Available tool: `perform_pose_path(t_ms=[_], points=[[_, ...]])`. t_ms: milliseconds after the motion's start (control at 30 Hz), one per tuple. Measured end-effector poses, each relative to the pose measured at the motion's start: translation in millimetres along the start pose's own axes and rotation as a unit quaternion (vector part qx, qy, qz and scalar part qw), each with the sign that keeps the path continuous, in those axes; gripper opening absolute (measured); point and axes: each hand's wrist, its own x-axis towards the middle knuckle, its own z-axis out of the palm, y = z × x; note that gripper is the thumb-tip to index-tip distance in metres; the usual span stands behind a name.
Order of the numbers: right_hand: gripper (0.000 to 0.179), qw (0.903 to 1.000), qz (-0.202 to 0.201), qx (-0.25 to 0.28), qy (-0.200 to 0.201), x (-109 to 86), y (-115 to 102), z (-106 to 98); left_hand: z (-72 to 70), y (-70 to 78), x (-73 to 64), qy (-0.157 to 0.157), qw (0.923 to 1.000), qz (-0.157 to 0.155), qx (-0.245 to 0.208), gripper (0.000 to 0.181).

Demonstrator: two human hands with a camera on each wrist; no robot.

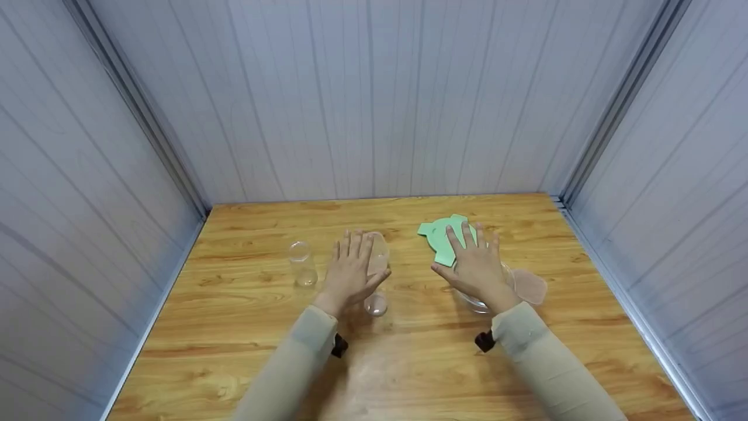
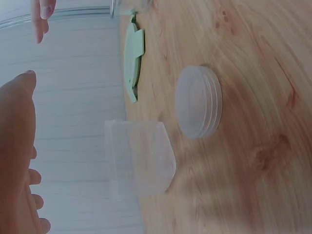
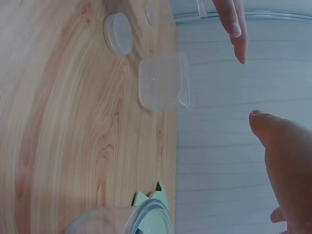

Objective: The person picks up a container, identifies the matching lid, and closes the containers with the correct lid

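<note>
In the head view my left hand (image 1: 349, 270) hovers above the table with straight fingers, holding nothing. Behind and beside it are a translucent squarish container (image 1: 378, 252) and a small round translucent lidded tub (image 1: 376, 304); a clear cylindrical jar (image 1: 302, 266) stands to its left. My right hand (image 1: 480, 269), fingers spread, also holds nothing. It partly covers a light green lid (image 1: 445, 240) with flap-like tabs and a clear round container (image 1: 476, 304). The left wrist view shows the round tub (image 2: 199, 102) closely. The clear container's rim (image 3: 148, 208) appears in the right wrist view.
A pinkish translucent flat piece (image 1: 530, 286) lies right of the clear container. The wood-grain table (image 1: 234, 351) is enclosed by pale panel walls (image 1: 374, 99) at the back and both sides, with metal strips along the side edges.
</note>
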Motion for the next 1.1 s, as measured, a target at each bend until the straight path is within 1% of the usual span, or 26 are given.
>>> perform_pose_path(t_ms=[100,367,633,833,933,1100], points=[[0.098,1.0000,0.003,-0.004,0.000,-1.3,2,1,1.6,2.1,-0.2,-0.001,1.0000,0.001,-0.009,0.092],[0.099,0.9999,0.011,0.008,0.001,-5.2,10,4,6.5,8.4,-0.4,0.008,0.9996,0.005,-0.027,0.094],[0.099,0.9995,0.014,0.026,0.011,-8.5,17,7,13.2,15.5,1.5,-0.009,0.9983,0.004,-0.057,0.096],[0.099,0.9985,0.021,0.046,0.018,-9.9,22,8,16.7,20.7,2.3,0.001,0.9982,0.025,-0.055,0.095],[0.099,0.9978,0.024,0.058,0.020,-10.5,24,10,17.7,24.0,1.9,-0.001,0.9977,0.029,-0.062,0.094],[0.099,0.9972,0.023,0.067,0.023,-12.3,29,13,18.9,29.2,2.1,-0.004,0.9950,0.022,-0.098,0.093]])
